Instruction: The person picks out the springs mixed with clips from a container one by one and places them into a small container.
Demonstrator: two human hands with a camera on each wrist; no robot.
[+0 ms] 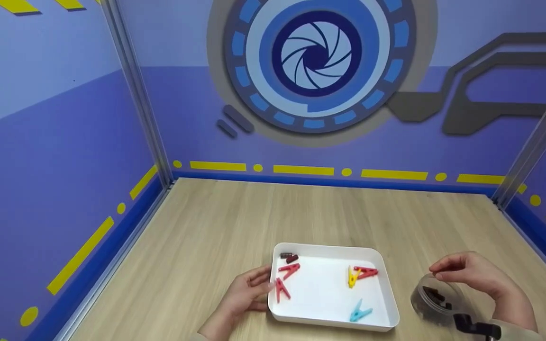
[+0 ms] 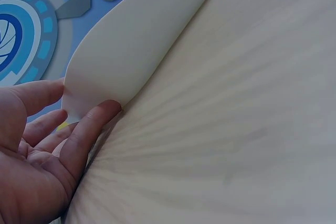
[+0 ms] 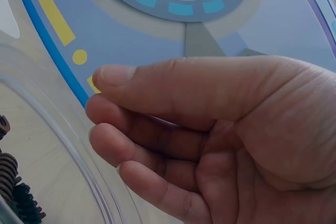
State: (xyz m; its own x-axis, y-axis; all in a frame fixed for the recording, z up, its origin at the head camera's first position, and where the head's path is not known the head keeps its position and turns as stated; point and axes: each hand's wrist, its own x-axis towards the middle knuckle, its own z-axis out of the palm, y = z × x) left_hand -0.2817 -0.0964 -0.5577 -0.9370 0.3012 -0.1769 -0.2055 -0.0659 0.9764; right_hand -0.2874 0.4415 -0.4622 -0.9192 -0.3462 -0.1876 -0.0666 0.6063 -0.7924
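Observation:
My left hand (image 1: 242, 296) holds the left wall of a shallow white tray (image 1: 332, 324), thumb at the rim and fingers against the outer side (image 2: 113, 51). Inside lie two red clothespins at the left, a yellow clothespin (image 1: 351, 279) against a red clothespin (image 1: 367, 272) at the right, and a light-blue clothespin (image 1: 360, 311) near the front. Small dark brown pieces (image 1: 292, 259) sit in its far left corner. My right hand (image 1: 472, 274) is over a clear round tub (image 1: 417, 303), thumb and fingertips together; no object shows between them. Ribbed dark pieces (image 3: 8, 174) lie in the tub.
The wooden table (image 1: 216, 213) carries the tray and tub side by side. Blue printed walls (image 1: 183, 118) stand at the back and both sides, with metal posts (image 1: 135, 90) at the corners. A black strap (image 1: 477, 327) is on the right wrist.

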